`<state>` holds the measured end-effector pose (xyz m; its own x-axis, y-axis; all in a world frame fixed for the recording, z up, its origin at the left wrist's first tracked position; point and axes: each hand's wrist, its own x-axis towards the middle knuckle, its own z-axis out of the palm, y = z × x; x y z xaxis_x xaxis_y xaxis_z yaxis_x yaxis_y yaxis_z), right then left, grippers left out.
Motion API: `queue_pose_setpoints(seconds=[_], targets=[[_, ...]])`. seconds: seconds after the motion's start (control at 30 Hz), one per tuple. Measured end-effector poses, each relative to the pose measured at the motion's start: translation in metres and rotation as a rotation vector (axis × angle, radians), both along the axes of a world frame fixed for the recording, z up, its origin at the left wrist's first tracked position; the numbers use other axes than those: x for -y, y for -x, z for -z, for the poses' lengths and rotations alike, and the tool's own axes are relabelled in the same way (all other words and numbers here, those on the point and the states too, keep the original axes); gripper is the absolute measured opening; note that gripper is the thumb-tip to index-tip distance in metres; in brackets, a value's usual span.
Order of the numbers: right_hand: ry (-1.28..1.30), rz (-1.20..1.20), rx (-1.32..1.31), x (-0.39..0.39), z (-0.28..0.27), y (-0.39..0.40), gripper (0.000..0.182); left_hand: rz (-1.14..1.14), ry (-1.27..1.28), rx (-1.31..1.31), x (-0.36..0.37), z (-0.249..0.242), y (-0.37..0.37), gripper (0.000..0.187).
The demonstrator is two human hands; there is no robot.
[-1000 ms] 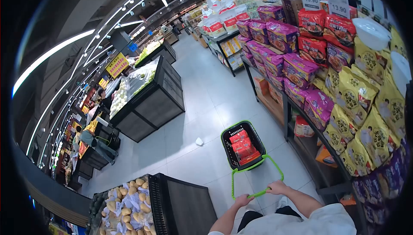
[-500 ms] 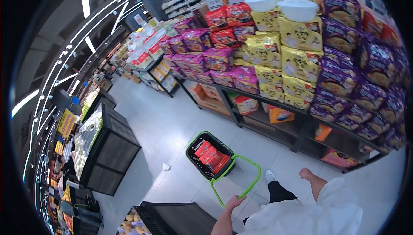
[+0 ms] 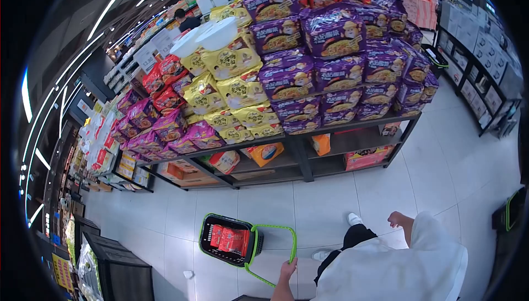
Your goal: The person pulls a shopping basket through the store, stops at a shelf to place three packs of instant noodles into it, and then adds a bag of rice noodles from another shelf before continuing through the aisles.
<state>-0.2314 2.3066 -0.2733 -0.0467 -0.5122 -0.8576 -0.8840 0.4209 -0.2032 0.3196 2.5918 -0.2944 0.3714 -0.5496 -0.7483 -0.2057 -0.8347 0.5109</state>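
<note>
My left hand (image 3: 288,268) is closed around the long green handle (image 3: 294,241) of a black shopping basket (image 3: 255,246) with a green rim. The basket stands on the floor to my left. Several red packets (image 3: 229,239) lie inside it; their kind is too small to read. My right hand (image 3: 395,219) hangs in front of my body on the right, fingers curled, with nothing visible in it. Nearest to that hand is a dark shelf stand (image 3: 308,160) piled with purple noodle packs (image 3: 337,31) and yellow noodle packs (image 3: 231,61).
White bowls (image 3: 217,34) sit on the yellow packs. A pink box (image 3: 368,158) and an orange pack (image 3: 321,144) are on the lower shelf. Another shelf unit (image 3: 479,75) stands at right, a dark produce stand (image 3: 127,270) at lower left. Something small and white (image 3: 188,274) lies on the floor.
My view has swung right, so the noodle stand now lies straight ahead and the right aisle shows. My left hand keeps hold of the basket handle; the basket appears further left.
</note>
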Motion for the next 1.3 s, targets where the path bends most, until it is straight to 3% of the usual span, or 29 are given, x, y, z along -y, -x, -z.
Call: queue_pose_setpoints(seconds=[0.13,0.2,0.27,0.53,0.67,0.77,0.87,0.97,1.1,1.3], targets=[[0.069,-0.055,0.196,0.031,-0.026,-0.006,0.026,-0.096,-0.018,0.275,0.006,-0.021,0.03,0.065],[0.167,-0.019,0.298,0.041,-0.044,-0.007,0.024,-0.125,-0.046,0.36,0.014,-0.049,0.041,0.064],[0.265,0.046,0.378,0.052,-0.044,0.008,0.026,-0.173,-0.016,0.356,0.013,-0.047,0.043,0.061],[0.112,-0.012,0.26,0.108,-0.032,0.182,0.025,-0.407,0.161,0.39,0.019,-0.052,0.096,0.044],[0.02,0.015,0.089,0.109,-0.003,0.293,0.024,-0.407,0.154,0.452,0.017,-0.062,0.157,0.044],[-0.15,-0.231,-0.031,0.109,0.068,0.374,0.024,-0.372,0.09,0.474,0.023,-0.08,0.207,0.043],[-0.192,-0.484,-0.044,0.123,0.11,0.401,0.025,-0.371,0.08,0.504,0.023,-0.086,0.248,0.041],[-0.016,-0.067,0.085,0.136,0.047,0.339,0.025,-0.399,0.103,0.424,0.016,-0.086,0.29,0.037],[0.087,-0.213,0.257,0.16,-0.002,0.242,0.023,-0.38,0.113,0.468,0.009,-0.069,0.345,0.037],[0.133,-0.497,0.52,0.144,-0.079,0.127,0.026,-0.597,0.115,0.284,0.007,-0.061,0.429,0.036]])
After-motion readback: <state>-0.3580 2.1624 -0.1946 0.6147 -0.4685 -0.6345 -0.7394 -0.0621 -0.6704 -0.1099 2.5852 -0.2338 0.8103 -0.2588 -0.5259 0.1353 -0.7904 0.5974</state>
